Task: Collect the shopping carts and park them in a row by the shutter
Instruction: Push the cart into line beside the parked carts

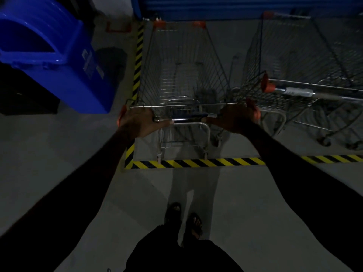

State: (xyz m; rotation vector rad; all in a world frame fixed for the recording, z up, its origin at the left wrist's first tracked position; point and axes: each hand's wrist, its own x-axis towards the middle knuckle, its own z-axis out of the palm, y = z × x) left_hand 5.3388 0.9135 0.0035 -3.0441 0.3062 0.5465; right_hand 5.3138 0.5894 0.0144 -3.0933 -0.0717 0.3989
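Left hand [137, 122] and right hand [238, 119] both clenched round the handle bar [186, 120] of the wire shopping cart [182, 75]. Cart's long axis runs straight ahead from the fingers, nose just short of the blue shutter [196, 6], inside the yellow-black floor tape [196, 162]. Basket holds nothing. Parked cart [294, 75] close on the right, also without load; blue bin [49, 52] to the left

Dim; grey concrete floor [255, 203], hazard tape [196, 162], blue bin [64, 61] left.
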